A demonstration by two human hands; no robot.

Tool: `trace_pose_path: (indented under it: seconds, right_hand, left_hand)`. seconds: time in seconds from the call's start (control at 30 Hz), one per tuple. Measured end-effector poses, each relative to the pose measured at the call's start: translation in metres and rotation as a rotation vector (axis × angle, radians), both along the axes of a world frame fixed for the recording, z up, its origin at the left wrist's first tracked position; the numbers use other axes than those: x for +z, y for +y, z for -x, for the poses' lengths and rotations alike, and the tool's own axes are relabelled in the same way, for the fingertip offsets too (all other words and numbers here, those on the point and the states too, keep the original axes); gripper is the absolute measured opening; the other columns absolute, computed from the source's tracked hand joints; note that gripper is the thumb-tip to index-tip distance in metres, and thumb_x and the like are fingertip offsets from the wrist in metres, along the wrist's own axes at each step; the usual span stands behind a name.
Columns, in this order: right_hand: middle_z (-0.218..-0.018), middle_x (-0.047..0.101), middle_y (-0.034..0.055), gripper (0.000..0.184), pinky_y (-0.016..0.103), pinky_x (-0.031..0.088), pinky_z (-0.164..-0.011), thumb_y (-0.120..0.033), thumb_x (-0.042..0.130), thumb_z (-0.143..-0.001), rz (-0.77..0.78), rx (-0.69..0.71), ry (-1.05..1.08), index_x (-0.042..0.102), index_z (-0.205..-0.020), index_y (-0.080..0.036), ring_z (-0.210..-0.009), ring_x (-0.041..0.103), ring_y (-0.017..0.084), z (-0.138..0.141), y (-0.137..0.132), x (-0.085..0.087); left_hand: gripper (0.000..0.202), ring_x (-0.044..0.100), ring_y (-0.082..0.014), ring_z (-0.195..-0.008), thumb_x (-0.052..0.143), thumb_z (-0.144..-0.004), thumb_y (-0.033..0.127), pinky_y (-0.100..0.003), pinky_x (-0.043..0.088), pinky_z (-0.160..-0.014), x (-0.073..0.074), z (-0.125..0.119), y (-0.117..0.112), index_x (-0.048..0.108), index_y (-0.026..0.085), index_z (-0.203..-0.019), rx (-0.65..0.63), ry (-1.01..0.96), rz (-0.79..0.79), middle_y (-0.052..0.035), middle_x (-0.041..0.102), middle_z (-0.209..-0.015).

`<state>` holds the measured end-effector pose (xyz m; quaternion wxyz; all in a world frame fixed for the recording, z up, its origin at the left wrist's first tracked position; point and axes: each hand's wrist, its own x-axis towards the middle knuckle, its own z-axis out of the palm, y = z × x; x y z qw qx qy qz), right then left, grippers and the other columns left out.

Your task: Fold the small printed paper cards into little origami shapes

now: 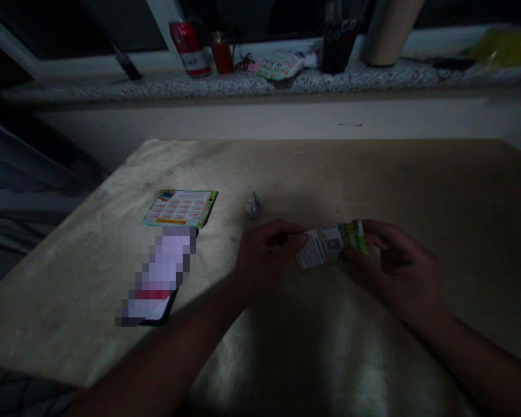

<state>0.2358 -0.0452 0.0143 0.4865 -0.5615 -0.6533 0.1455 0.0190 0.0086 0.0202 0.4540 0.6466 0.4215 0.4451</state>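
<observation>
Between my two hands is a small printed packet (322,248), white and green, with rows of text and a dark square code; whether it is a pouch or folded paper, I cannot tell. My left hand (269,252) pinches its left end between thumb and fingers. At the green right end, my right hand (402,269) grips it with the thumb in front and fingers behind. The packet is held just above the table, slightly tilted. Beyond my left hand lies a crumpled piece of printed wrapper or paper (254,205).
A flat printed card (180,207) lies at the table's left, with a lit phone (167,272) in front of it. On the speckled windowsill (156,87) behind the table (316,174) stand a red can (191,49), a small orange bottle (222,55) and a dark drink glass (338,46).
</observation>
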Motion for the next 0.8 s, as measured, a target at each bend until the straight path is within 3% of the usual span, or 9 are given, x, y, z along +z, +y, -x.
trace_pose_path:
  seconds: [0.13,0.23,0.3,0.4,0.53,0.8]
  right_hand:
    - [-0.085,0.079,0.0013,0.021,0.031,0.061,-0.063,-0.026,0.077,-0.082,0.171,0.044,0.322,0.07,-0.102,-0.027,-0.071,0.075,0.019,0.0,0.003,-0.003]
    - [-0.082,0.079,-0.0002,0.029,0.03,0.061,-0.061,-0.023,0.078,-0.08,0.184,0.03,0.449,0.068,-0.107,-0.029,-0.068,0.075,0.019,0.001,0.004,-0.002]
    - [-0.085,0.079,0.0003,0.029,0.03,0.061,-0.06,-0.023,0.076,-0.083,0.133,0.004,0.444,0.068,-0.11,-0.029,-0.07,0.075,0.019,0.001,0.003,-0.002]
    - [-0.092,0.078,0.0012,0.019,0.029,0.061,-0.064,-0.022,0.069,-0.088,0.007,-0.01,0.298,0.071,-0.106,-0.029,-0.076,0.075,0.018,-0.001,-0.002,-0.003]
    - [-0.1,0.077,0.0012,0.023,0.028,0.06,-0.07,-0.016,0.062,-0.092,-0.06,0.068,0.082,0.072,-0.107,-0.03,-0.086,0.074,0.018,-0.006,-0.005,-0.005]
    - [-0.097,0.076,0.0044,0.024,0.034,0.061,-0.074,-0.01,0.064,-0.089,-0.153,0.181,-0.006,0.072,-0.105,-0.026,-0.089,0.073,0.021,-0.01,0.001,-0.007]
  left_hand:
    - [0.016,0.067,-0.011,-0.064,0.078,-0.073,0.027,-0.021,0.053,-0.059,-0.001,-0.003,0.001,0.071,0.015,-0.08,-0.141,-0.222,0.448,-0.0008,0.074,-0.075]
    - [0.019,0.063,-0.0091,-0.055,0.08,-0.07,0.027,-0.02,0.049,-0.052,-0.001,-0.003,-0.002,0.071,0.013,-0.08,-0.273,-0.194,0.63,-0.002,0.073,-0.074]
    - [0.019,0.061,-0.0083,-0.051,0.079,-0.07,0.028,-0.02,0.048,-0.05,-0.001,-0.003,-0.003,0.07,0.013,-0.078,-0.277,-0.191,0.686,-0.0019,0.073,-0.072]
    - [0.017,0.061,-0.0083,-0.052,0.078,-0.071,0.027,-0.021,0.048,-0.05,-0.004,-0.003,-0.004,0.069,0.014,-0.077,-0.222,-0.253,0.705,-0.0018,0.073,-0.074]
    - [0.016,0.062,-0.0093,-0.053,0.077,-0.071,0.026,-0.022,0.05,-0.051,-0.008,-0.004,-0.001,0.068,0.014,-0.075,-0.191,-0.334,0.708,-0.0025,0.073,-0.073]
    - [0.014,0.064,-0.0116,-0.06,0.074,-0.074,0.027,-0.023,0.05,-0.055,-0.007,-0.005,-0.003,0.071,0.016,-0.082,-0.184,-0.221,0.516,-0.0024,0.073,-0.075]
